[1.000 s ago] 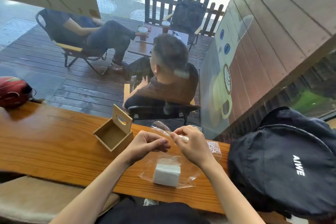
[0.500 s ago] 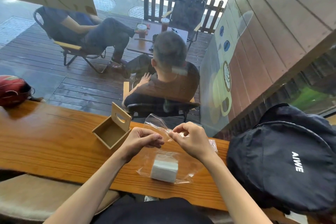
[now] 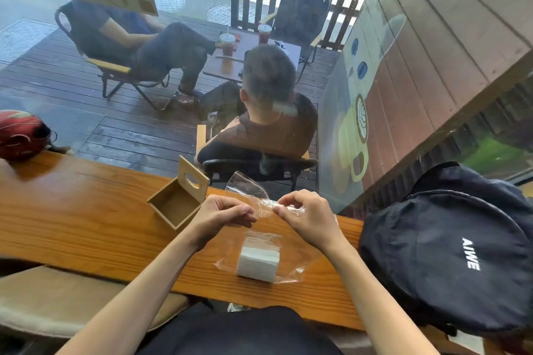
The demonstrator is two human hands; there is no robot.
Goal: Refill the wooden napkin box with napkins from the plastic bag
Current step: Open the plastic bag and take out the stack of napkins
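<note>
A clear plastic bag [image 3: 248, 193] lies on the wooden counter [image 3: 72, 210] with a white stack of napkins [image 3: 257, 263] inside its lower end. My left hand [image 3: 222, 216] and my right hand [image 3: 308, 216] both pinch the bag's twisted top, a little apart from each other, above the napkins. The wooden napkin box [image 3: 176, 202] stands open and empty just left of my left hand. Its slotted lid [image 3: 193, 176] is tipped up at the back.
A black backpack [image 3: 450, 253] fills the counter's right end, close to my right forearm. A red helmet [image 3: 20, 135] rests at the far left. A glass window runs along the counter's far edge; people sit on the deck outside.
My hands have drawn slightly apart along the bag's top, and the loose flap of plastic stands higher behind them. The napkins and box have not moved.
</note>
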